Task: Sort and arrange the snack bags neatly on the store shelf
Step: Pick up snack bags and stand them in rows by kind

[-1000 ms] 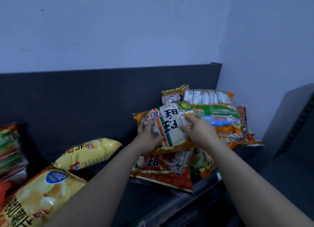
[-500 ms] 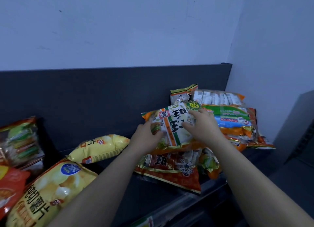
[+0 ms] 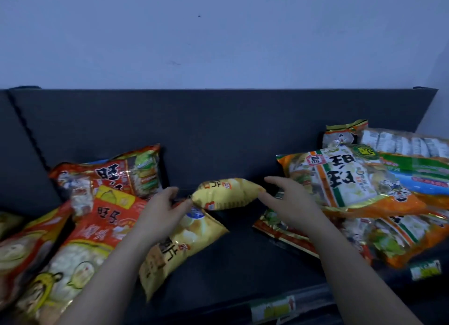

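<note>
A small yellow chip bag lies across the middle of the dark shelf. My left hand is at its left crimped end, thumb tip touching the corner, fingers loosely spread. At the bag's right end my right hand is spread, index finger above the end and thumb below, holding nothing. A larger yellow chip bag lies under my left wrist. The orange-and-white cracker bag rests on top of the right-hand stack.
Red and orange snack bags are piled at the left, one leaning on the dark back panel. More bags are stacked at the right, reaching the shelf's end. The front rail carries price labels.
Both hands have left the orange-and-white bag on the right stack and moved left to the ends of the small yellow bag. The view has swung left, showing more bags.
</note>
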A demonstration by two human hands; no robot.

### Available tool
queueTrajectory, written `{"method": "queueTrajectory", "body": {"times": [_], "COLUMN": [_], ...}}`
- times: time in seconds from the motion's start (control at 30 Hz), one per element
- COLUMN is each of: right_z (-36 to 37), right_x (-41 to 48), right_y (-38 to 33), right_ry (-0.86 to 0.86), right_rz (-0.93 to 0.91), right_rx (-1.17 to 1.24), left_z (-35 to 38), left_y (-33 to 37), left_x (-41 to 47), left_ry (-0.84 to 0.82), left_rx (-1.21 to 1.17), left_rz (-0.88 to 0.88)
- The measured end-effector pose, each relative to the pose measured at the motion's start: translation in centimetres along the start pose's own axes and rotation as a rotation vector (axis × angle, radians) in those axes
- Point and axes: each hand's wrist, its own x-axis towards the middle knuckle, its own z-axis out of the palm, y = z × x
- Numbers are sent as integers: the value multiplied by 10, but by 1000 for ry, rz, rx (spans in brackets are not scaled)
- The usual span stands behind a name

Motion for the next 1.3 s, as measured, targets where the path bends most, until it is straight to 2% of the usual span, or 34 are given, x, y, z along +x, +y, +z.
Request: {"method": "queueTrajectory", "body": {"times": [0.17, 0.27, 0.47, 0.57, 0.73, 0.87, 0.93, 1.0, 1.17, 1.3], "right_z": [60, 92, 122, 120, 105, 91, 84, 79, 80, 85], "right_x": [-4, -8, -18, -21, -19, -6, 6, 20, 46, 45], "right_y": [-27, -36, -35, -23, -2, 3, 3, 4, 14, 3], "right_ry": [-207, -324, -357, -290, -138, 77, 170, 158, 100, 211], "right_rz": [93, 130, 185, 209, 301, 369, 404, 455, 509, 458], "right_rx": [117, 158, 224, 203, 145, 238, 342, 445, 518, 467], "left_z": [-12, -10, 10, 17, 19, 20, 22, 28, 45, 39], "left_y": [-32, -34, -37, -30, -22, -16, -9, -2, 1, -1], "left_x": [5, 14, 19, 15, 18, 31, 40, 50, 74, 74], "left_ry": [-251, -340, -409, -434, -466, -351, -345, -366, -324, -204], "left_rx": [135, 211, 376, 398, 121, -53, -103, -129, -31, -158], "left_rz": [-47, -18, 16, 78, 81, 31, -1, 4, 46, 79]}}
